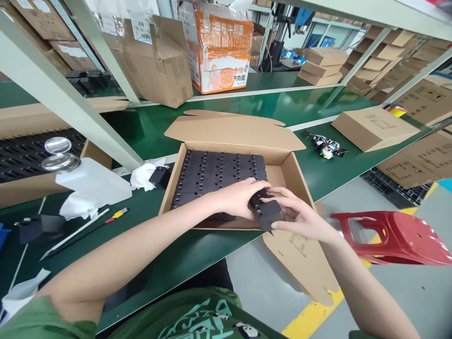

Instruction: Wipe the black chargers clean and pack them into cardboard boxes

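The black block [271,214] is located between the two grips, above the near right part of the open carton [301,175]. The carton rests on the green desk [212,245]. The block is tilted, with its near end directed toward the carton's near wall.

Left grip [240,198]: closed around the left side of the block from above; most fingertips are hidden. Right grip [298,212]: pinching the block from the right, fingers across its upper side and thumb at its lower end. Whether the held piece is one unit or several side by side cannot be told.

Rows of black units [212,172] fill the left and middle of the carton, just beside and beyond the left grip. The far flap [233,129] is folded back; the near flap [302,263] hangs past the desk edge, below the right grip.
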Available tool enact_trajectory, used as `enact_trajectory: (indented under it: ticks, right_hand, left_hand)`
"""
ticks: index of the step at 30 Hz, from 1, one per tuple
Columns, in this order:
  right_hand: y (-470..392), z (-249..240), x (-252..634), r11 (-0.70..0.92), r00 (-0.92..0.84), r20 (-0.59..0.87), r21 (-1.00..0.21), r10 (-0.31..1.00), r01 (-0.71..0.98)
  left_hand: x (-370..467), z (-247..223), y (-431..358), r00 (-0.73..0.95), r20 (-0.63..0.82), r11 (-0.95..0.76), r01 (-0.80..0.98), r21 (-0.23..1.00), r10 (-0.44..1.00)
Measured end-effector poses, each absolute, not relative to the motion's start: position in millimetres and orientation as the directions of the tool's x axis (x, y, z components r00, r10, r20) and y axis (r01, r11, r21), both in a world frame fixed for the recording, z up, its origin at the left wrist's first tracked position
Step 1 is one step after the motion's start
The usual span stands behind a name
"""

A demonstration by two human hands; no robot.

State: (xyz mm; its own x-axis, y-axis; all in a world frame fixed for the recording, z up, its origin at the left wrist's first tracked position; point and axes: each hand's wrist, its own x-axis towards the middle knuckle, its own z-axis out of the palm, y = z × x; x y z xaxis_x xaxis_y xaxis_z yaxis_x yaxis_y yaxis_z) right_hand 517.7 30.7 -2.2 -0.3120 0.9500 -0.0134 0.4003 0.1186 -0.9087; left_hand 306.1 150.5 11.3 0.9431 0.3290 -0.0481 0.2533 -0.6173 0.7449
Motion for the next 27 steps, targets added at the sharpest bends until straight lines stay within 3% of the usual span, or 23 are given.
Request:
enact_trajectory:
  ticks: [4, 10, 18, 23, 27]
  right_hand:
    - [19.3, -3.4, 515.3, 0.142, -0.26, 0.034, -0.902, 0.965, 0.407]
    - [15.5, 11.6, 527.9, 0.079, -0.18, -0.014, -0.862, 0.984, 0.501]
    - [33.2, 1.4, 545.6, -0.055, 0.017, -0.069, -0.613, 0.998, 0.788]
    - [65.8, 8.6, 559.7, -0.161, 0.166, -0.024, -0.406, 0.986, 0.9]
    - [121.5, 3.3, 561.3, -0.211, 0.2, -0.066, -0.314, 0.978, 0.926]
  left_hand:
    - [308.2, 3.4, 137.2, 0.931, 0.009, -0.688, 0.263, 0.677, 0.365]
    - [301.3, 13.5, 127.1, 0.918, -0.071, -0.784, 0.372, 0.496, 0.391]
    - [308.5, 17.5, 124.6, 0.947, -0.139, -0.935, 0.312, 0.171, 0.29]
    - [311.5, 7.0, 127.7, 0.986, -0.088, -0.983, 0.148, 0.107, 0.139]
    - [316.4, 13.6, 128.9, 0.994, -0.102, -0.994, 0.053, 0.098, 0.043]
